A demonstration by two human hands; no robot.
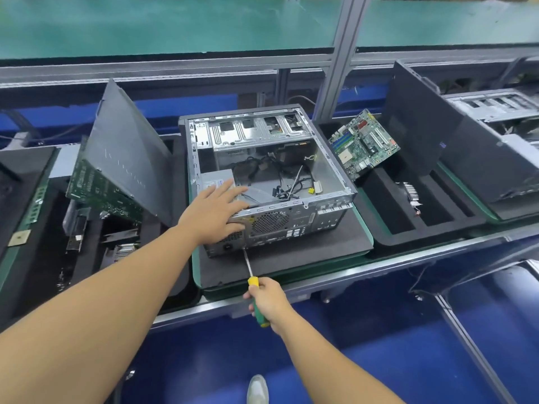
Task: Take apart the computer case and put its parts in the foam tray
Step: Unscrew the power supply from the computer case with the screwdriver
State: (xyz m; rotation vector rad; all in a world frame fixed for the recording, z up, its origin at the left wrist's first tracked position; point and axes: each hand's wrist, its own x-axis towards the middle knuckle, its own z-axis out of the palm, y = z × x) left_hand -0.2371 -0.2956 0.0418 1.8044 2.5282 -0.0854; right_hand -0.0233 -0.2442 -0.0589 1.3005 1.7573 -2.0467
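Workbench line, foam-lined. Case [291,225]: lies on its side on a black pad [291,258], open side up, rear panel facing the person, long axis running away from them. Left hand [215,211]: fingers straight, resting flat on the case's near-left corner. Right hand [269,300]: clamped round the screwdriver [249,265], whose tip points away at the rear panel. Motherboard [364,141]: tilted in the tray [393,228] at right.

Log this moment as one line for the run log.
left hand: flat on computer case rear edge | right hand: grips screwdriver, tip at case rear panel | motherboard: out, leaning in foam tray on right
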